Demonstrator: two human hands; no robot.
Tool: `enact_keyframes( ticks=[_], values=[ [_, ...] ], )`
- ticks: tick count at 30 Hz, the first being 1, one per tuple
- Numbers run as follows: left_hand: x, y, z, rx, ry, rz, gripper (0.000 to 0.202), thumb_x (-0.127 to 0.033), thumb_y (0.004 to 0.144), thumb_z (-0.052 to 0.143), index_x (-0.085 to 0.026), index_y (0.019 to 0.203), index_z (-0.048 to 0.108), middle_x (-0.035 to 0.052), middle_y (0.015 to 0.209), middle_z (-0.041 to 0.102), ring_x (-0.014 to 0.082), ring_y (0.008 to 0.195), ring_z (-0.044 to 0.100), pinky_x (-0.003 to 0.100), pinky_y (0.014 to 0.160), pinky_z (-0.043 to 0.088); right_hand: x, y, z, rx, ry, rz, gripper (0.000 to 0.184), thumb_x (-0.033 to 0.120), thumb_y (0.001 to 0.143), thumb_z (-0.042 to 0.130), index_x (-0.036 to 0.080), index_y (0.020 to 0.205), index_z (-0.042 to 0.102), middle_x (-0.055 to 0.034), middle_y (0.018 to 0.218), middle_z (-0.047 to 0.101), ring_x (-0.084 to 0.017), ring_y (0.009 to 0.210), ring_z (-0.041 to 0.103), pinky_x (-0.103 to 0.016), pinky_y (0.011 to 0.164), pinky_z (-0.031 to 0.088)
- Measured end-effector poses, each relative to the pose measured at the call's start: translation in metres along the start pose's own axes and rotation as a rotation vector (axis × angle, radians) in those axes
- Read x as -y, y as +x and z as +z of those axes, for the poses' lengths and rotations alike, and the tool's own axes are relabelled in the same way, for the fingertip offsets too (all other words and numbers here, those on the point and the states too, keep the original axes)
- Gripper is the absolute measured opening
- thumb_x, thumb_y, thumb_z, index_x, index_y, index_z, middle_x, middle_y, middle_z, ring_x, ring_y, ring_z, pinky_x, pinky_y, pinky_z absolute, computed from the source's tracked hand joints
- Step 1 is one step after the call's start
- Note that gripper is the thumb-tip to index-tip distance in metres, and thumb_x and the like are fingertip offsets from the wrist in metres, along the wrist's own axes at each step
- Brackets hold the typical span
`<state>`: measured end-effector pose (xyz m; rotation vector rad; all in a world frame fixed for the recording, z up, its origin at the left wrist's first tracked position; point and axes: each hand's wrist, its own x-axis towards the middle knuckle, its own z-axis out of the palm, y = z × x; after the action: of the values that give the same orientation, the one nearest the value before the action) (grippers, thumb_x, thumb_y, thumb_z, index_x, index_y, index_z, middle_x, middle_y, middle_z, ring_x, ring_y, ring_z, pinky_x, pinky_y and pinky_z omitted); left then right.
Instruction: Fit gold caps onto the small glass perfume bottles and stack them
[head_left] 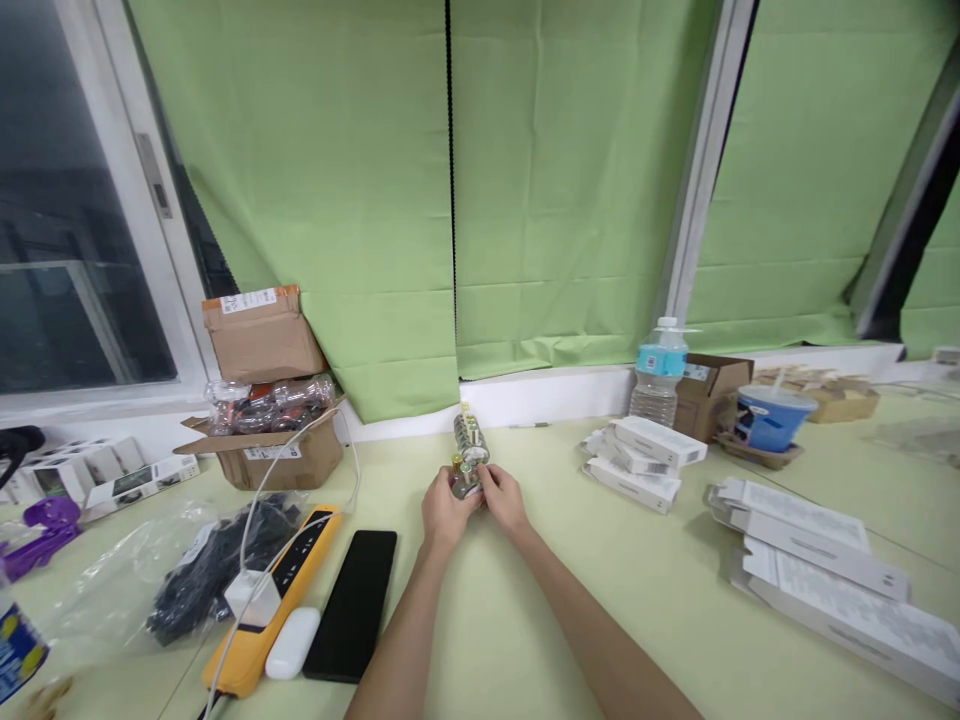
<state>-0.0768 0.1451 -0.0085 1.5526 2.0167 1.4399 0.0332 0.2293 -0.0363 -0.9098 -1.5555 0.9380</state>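
Note:
A small grey-and-gold assembly [470, 440] with several round parts rests on the pale table, pointing away from me toward the wall. Its exact kind is too small to tell. My left hand [445, 508] is closed on the near left side of it, and the fingertips curl round its front end. My right hand [504, 500] is closed at the near right side, thumb and fingers pinching the same end. Fingers partly hide the near end. Beyond the hands, the far part of the assembly reaches close to the white sill [540, 400].
Left: a black phone [352, 605], white earbud case [293, 643], yellow power strip [244, 655], bagged black cables [217, 575] and stacked cardboard boxes [277, 455]. Right: white cartons [637, 480], more cartons [840, 590], a water bottle [656, 375] and a blue cup [772, 418]. Green blinds [337, 200] hang behind.

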Motion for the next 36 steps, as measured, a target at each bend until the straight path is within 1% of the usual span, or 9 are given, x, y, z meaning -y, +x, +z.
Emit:
enact_keyframes(
  ticks=[15,27,31,36],
  values=[
    [0.0032,0.0011,0.0019,0.003,0.01,0.01,0.038,-0.041,0.073,0.076,-0.025,0.102,0.059,0.0036,0.1,0.073,0.0207,0.087,0.067,0.026,0.069,0.04,-0.004,0.0006,0.0005,-0.002,-0.021,-0.016,0.049,0.064,0.083,0.049,0.019,0.074,0.066,-0.0034,0.069,0.066,-0.02,0.065,0.058,-0.028,0.057,0.044],
    [-0.0012,0.0005,-0.0008,0.034,0.018,-0.022,0.038,-0.043,0.074,0.075,-0.024,0.103,0.059,0.0043,0.101,0.073,0.0207,0.088,0.068,0.026,0.07,0.042,-0.002,0.0007,-0.0001,-0.009,-0.077,-0.024,0.051,0.064,0.085,0.047,0.018,0.073,0.065,-0.0033,0.07,0.066,-0.02,0.065,0.057,-0.028,0.059,0.043],
    [-0.0006,0.001,0.0,0.032,0.025,-0.028,0.039,-0.042,0.074,0.076,-0.024,0.104,0.058,0.004,0.101,0.073,0.0206,0.088,0.068,0.026,0.07,0.042,-0.0002,0.0008,-0.001,-0.002,-0.082,-0.035,0.052,0.065,0.085,0.047,0.018,0.073,0.065,-0.0043,0.071,0.067,-0.02,0.067,0.059,-0.028,0.062,0.044],
    [0.0026,0.0019,0.0023,0.023,0.013,-0.022,0.041,-0.041,0.072,0.077,-0.024,0.104,0.058,0.0033,0.102,0.073,0.0208,0.089,0.067,0.026,0.07,0.041,-0.0029,0.0018,-0.0005,0.01,-0.082,-0.021,0.051,0.065,0.085,0.046,0.018,0.074,0.065,-0.0046,0.071,0.067,-0.021,0.067,0.058,-0.028,0.06,0.043]
  ],
)
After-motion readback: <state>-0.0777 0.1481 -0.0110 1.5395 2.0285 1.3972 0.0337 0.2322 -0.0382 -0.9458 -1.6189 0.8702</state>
